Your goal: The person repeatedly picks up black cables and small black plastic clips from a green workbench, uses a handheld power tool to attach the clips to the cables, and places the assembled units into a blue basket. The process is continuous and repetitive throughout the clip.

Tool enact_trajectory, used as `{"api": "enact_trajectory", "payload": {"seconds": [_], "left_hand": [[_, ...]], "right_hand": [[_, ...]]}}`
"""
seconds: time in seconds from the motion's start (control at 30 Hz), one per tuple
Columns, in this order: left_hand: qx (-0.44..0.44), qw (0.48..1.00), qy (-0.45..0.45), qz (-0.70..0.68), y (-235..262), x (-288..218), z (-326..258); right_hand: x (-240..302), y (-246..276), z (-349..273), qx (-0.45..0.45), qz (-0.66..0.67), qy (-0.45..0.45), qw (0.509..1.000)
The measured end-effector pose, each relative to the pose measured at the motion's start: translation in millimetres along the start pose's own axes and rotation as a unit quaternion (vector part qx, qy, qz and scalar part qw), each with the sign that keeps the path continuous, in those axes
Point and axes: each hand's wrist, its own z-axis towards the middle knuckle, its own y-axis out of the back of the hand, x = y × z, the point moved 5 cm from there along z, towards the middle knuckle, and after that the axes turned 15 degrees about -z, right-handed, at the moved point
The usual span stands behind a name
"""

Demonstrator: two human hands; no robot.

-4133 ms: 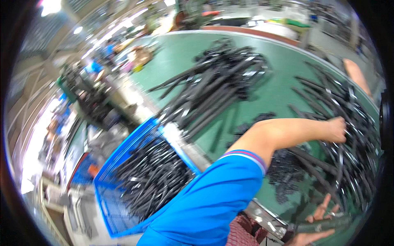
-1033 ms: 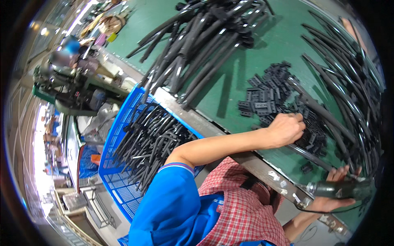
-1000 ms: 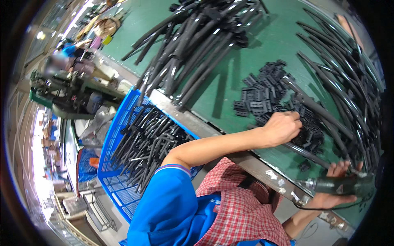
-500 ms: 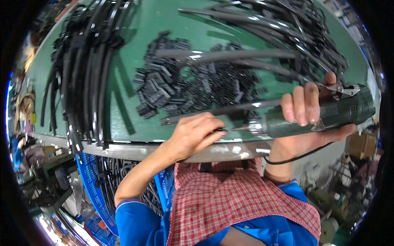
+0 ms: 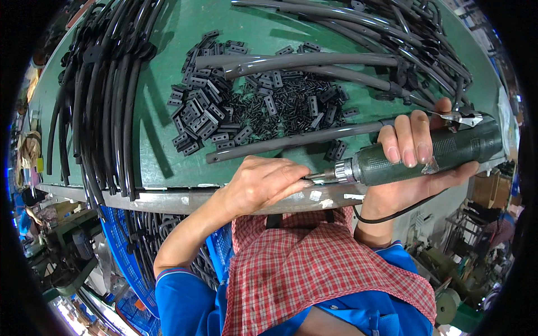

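My right hand [image 5: 412,151] is wrapped round a dark green electric screwdriver [image 5: 457,148], which lies level with its bit [image 5: 320,177] toward the left. At the bit's tip, my left hand [image 5: 266,183] is closed in a pinch near the table edge. Its fingers hide whatever small thing they hold. Just beyond both hands rests a grey tube [image 5: 291,140] on the green table. Behind the tube are a heap of small dark screws [image 5: 291,115] and several black plastic blocks with holes [image 5: 196,112].
Long dark tubes with black fittings [image 5: 112,101] hang over the table edge at left. More grey tubes [image 5: 358,28] are piled at back right. A black cable [image 5: 392,218] loops below the screwdriver. Under the table stands a blue crate [image 5: 120,246] with dark tubes.
The gap between the screwdriver bit and my left fingertips has closed. The small dark thing that showed at those fingertips is now hidden. The whole view has shifted slightly.
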Motion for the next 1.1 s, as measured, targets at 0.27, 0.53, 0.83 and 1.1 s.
{"api": "enact_trajectory", "payload": {"seconds": [0.27, 0.53, 0.83, 1.1], "left_hand": [[0.019, 0.994, 0.087, 0.068, 15, -10, 0], [0.08, 0.954, 0.134, 0.257, 31, 17, -8], [0.217, 0.913, 0.322, 0.122, 33, 16, 3], [0.059, 0.956, 0.15, 0.245, 8, 16, -27]], "right_hand": [[-9, 43, -13, -0.12, 0.059, -0.048, 0.99], [-9, 64, -23, -0.209, 0.062, -0.085, 0.972], [5, 77, -46, -0.219, 0.094, -0.087, 0.967], [-25, 67, -52, -0.224, 0.108, -0.158, 0.956]]}}
